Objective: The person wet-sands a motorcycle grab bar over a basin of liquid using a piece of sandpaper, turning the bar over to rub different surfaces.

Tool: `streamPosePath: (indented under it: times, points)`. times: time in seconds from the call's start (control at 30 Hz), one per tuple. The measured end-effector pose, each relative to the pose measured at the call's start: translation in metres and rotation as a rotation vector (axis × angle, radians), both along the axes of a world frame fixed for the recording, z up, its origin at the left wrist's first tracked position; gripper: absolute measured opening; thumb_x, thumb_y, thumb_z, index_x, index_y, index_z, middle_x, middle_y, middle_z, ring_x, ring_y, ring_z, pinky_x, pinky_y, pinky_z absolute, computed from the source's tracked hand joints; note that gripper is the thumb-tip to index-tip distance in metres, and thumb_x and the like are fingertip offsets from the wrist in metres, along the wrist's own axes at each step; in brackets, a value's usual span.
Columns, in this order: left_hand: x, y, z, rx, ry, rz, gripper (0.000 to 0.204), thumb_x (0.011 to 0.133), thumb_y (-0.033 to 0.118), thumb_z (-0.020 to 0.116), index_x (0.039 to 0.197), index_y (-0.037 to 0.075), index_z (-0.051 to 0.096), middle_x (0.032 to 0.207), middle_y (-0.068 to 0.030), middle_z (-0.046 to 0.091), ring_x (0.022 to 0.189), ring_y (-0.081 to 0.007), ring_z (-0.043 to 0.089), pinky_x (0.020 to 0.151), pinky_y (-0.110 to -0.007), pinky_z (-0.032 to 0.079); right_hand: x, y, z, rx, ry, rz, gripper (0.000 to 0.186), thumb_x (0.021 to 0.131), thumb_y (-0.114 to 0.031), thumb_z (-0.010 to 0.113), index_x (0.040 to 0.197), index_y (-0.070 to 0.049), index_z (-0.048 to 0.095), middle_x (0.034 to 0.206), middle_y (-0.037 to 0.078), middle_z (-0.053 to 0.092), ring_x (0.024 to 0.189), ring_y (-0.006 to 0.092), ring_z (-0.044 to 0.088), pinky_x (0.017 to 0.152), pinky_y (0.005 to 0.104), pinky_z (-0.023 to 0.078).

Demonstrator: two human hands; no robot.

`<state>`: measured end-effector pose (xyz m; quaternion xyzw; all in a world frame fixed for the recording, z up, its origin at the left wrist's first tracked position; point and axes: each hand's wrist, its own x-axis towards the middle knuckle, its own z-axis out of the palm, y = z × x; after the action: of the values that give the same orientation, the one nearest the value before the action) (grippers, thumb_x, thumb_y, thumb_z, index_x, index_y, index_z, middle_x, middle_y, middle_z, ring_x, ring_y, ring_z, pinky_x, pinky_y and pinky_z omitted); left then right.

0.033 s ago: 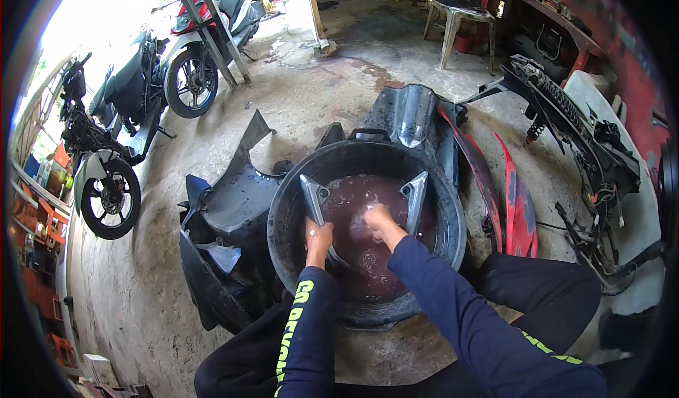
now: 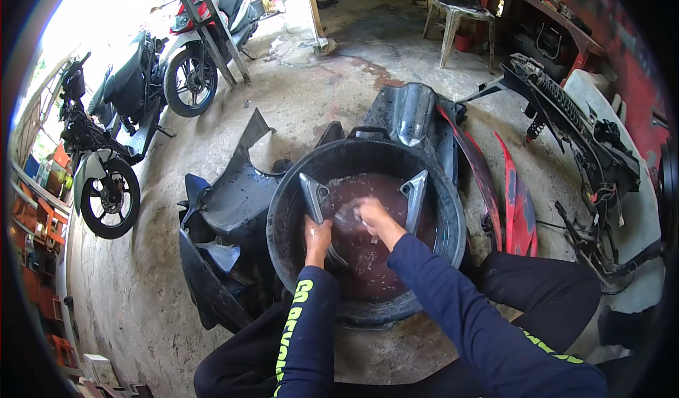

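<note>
A wide black tub [image 2: 279,256] stands between my legs, with murky reddish-brown water [image 2: 368,278] in it. Inside, at the left, a long grey plastic motorcycle trim piece [image 2: 311,193] with a screw hole slants up out of the water. My left hand [image 2: 317,239] is closed around its lower part. Over the water, just right of that piece, my right hand [image 2: 375,220] has its fingers curled; a blur at the fingertips hides what they hold. A matching grey trim piece [image 2: 416,200] leans against the tub's right inner wall.
Dark body panels [image 2: 233,210] lie left of the tub, a grey panel [image 2: 410,115] behind it. Red panels [image 2: 520,210] and a stripped motorcycle frame [image 2: 580,136] are at the right. Two motorcycles [image 2: 117,108] stand far left; a stool [image 2: 460,16] is at the back.
My right hand has come up from the water and moved slightly left, toward the held trim piece. My left hand keeps its grip in the same place.
</note>
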<state>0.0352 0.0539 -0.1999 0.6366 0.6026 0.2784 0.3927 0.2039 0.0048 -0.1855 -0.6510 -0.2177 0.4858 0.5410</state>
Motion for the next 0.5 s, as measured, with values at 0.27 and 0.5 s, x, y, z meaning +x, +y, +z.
streamPosePath:
  times: [0.27,0.5]
  points:
    - [-0.047,0.005,0.012,-0.059,-0.071,0.098,0.064,0.090,0.026,0.067,0.135,-0.012,0.043,0.126,-0.0381,0.059,0.122,-0.0476,0.058,0.102,-0.047,0.046,-0.021,-0.010,0.053,-0.134,-0.594,0.137,0.032,0.082,-0.002,0.060,0.112,-0.004,0.072,0.106,0.021,0.073,0.101,0.0367,0.071,0.088,0.0437,0.056]
    - [-0.034,-0.012,0.050,-0.038,0.234,-0.118,0.095,0.072,0.012,0.079,0.148,-0.011,0.027,0.132,-0.0356,0.056,0.126,-0.0454,0.057,0.106,-0.043,0.047,0.004,-0.038,0.004,-0.481,-0.799,0.076,0.034,0.086,-0.005,0.059,0.119,-0.003,0.069,0.116,0.026,0.069,0.115,0.0427,0.064,0.098,0.0450,0.052]
